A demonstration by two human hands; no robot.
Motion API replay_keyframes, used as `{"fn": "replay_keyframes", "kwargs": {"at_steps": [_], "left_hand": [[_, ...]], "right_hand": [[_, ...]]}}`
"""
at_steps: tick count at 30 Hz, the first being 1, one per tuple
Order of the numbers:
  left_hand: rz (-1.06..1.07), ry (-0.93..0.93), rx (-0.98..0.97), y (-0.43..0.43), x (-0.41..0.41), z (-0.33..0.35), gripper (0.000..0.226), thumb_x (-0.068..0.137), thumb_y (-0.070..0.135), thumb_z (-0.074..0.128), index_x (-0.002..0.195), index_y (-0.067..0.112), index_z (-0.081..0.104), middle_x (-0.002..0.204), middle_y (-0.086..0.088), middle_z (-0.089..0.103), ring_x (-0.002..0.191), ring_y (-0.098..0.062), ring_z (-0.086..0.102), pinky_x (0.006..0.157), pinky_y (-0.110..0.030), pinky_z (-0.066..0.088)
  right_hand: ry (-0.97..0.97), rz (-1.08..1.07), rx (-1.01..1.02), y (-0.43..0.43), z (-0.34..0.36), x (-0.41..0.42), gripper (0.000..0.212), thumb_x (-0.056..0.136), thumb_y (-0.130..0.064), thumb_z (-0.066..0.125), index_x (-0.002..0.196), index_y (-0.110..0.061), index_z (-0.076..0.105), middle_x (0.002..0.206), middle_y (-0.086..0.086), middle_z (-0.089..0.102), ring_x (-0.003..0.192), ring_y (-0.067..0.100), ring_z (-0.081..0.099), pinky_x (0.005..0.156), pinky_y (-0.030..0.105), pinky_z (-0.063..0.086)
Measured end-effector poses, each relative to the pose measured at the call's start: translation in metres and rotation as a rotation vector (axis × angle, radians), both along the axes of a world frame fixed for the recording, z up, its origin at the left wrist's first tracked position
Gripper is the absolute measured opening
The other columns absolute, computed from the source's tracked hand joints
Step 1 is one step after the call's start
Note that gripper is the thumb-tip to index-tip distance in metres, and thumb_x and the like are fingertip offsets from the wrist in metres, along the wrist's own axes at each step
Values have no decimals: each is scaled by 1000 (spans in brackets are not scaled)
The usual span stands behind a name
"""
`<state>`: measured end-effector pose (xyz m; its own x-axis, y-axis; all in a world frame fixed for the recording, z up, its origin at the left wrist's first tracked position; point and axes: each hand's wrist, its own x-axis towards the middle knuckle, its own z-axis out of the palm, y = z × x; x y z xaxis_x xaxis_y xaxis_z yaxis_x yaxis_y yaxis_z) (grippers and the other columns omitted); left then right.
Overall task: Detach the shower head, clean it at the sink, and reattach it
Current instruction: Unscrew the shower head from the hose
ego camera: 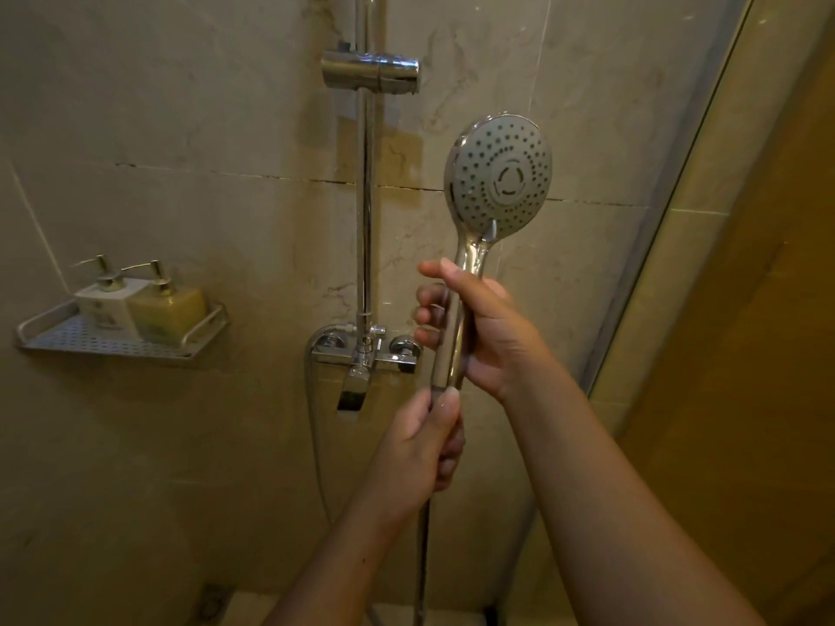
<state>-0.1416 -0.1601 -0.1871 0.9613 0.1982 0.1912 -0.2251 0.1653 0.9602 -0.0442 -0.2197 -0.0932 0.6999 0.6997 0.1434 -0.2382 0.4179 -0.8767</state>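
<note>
Tiled stall [180, 128]. Your right hand [488, 336] wraps the chrome head [501, 173] by its handle; left hand [420, 440] pinches the hose [422, 558] end. Likely light, slippery: grip firmly.

We're looking at a shower head [499, 173] whose handle is gleaming like mirror-glossy chrome, while its spray face is looking like matt grey plastic. The hose [422, 558] is showing ribbed, shiny metal, and the rail [366, 210] is shining polished too. The shelf [104, 343] is looking like dull perforated metal, and the wall tiles [180, 128] are coming across smooth and marble-patterned.
</note>
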Motion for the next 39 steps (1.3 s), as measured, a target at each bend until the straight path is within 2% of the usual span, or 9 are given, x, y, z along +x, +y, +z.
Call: {"fn": "replay_keyframes", "kwargs": {"at_steps": [4, 10, 15, 19, 24, 27, 30, 34, 39], "left_hand": [[133, -28, 99, 2, 3, -1, 24, 91, 46, 48, 79, 24, 48, 57, 10, 42, 45, -2, 35, 41, -17, 28], [142, 23, 125, 1, 0, -2, 25, 94, 43, 47, 82, 21, 47, 59, 10, 42, 47, -3, 34, 42, -20, 27], [104, 14, 65, -3, -4, 0, 28, 92, 46, 47, 83, 20, 46, 60, 9, 42, 47, -4, 35, 42, -17, 28], [16, -11, -26, 2, -7, 4, 32, 90, 50, 47, 85, 18, 44, 56, 9, 38, 42, -2, 30, 37, -15, 25], [-77, -34, -131, 6, -7, 7, 29, 91, 46, 45, 85, 17, 45, 54, 7, 33, 39, -3, 24, 35, -13, 23], [-48, -35, -99, 8, -5, 9, 29, 91, 46, 45, 85, 17, 46, 54, 8, 35, 39, -3, 26, 35, -15, 23], [13, -22, -20, 10, -3, 9, 32, 93, 50, 48, 85, 19, 47, 56, 11, 40, 41, -2, 31, 37, -16, 26], [117, 2, 77, 13, 4, 6, 29, 93, 46, 47, 88, 18, 46, 61, 7, 40, 43, -2, 33, 38, -17, 27], [123, -2, 101, 15, 13, 3, 29, 87, 50, 46, 83, 20, 46, 58, 9, 41, 41, -1, 33, 37, -17, 27]], "right_hand": [[-95, -249, -159, 3, -7, -3, 29, 90, -24, 71, 113, -12, 58, 96, 9, 68, 83, 19, 70, 69, 37, 59], [-146, -238, -232, 0, -10, -8, 30, 89, -23, 70, 114, -16, 56, 96, 7, 64, 83, 19, 63, 73, 37, 55], [-67, -175, -144, 6, -3, -10, 25, 90, -17, 69, 112, -14, 58, 71, -1, 55, 56, 11, 52, 51, 28, 47], [-37, -1, -38, 5, 2, -7, 33, 89, -20, 69, 119, -10, 58, 65, -4, 53, 50, 8, 46, 48, 24, 42], [-7, 136, 55, 9, 6, -7, 18, 95, -25, 60, 107, -11, 63, 63, -4, 50, 45, 5, 44, 43, 20, 38], [-71, 65, -24, 11, 11, -7, 25, 96, -28, 60, 113, -10, 63, 72, 3, 59, 57, 13, 56, 50, 25, 47], [-92, -106, -187, 14, 12, -9, 38, 93, -33, 65, 122, -9, 59, 85, 9, 67, 73, 20, 68, 63, 35, 58], [-190, -271, -307, 12, 6, -7, 30, 92, -33, 66, 115, -16, 57, 93, 4, 66, 84, 18, 68, 65, 30, 53], [-200, -324, -286, 23, 1, -4, 40, 81, -37, 73, 111, -17, 57, 90, 2, 62, 82, 17, 62, 70, 34, 50]]}}
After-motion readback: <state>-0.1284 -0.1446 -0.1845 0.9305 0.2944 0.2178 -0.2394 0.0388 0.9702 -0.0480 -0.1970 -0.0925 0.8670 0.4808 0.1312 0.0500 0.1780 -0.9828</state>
